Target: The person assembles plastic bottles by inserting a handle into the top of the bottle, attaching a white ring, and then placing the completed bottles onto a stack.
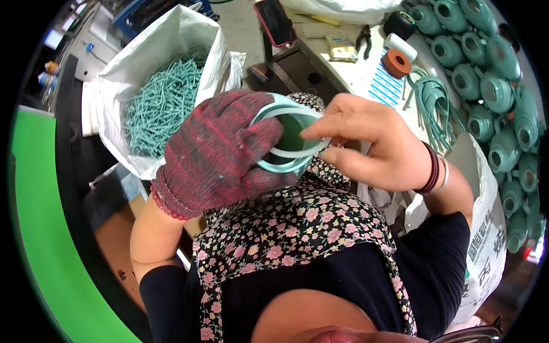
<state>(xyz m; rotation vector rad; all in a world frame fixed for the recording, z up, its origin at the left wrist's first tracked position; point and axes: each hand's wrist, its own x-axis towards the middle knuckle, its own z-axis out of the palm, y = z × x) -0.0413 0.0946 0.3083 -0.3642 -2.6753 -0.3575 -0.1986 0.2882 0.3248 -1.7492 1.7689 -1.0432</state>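
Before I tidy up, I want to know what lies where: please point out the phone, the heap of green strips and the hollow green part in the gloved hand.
Phone [275, 23]: head view, on its dark screen.
Heap of green strips [163, 106]: head view, mid-heap.
Hollow green part [291, 127]: head view, inner wall.

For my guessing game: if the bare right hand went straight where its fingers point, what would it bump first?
Probably the thumb of the gloved left hand, across the opening of the green hollow piece; how deep the right hand reaches is unclear.
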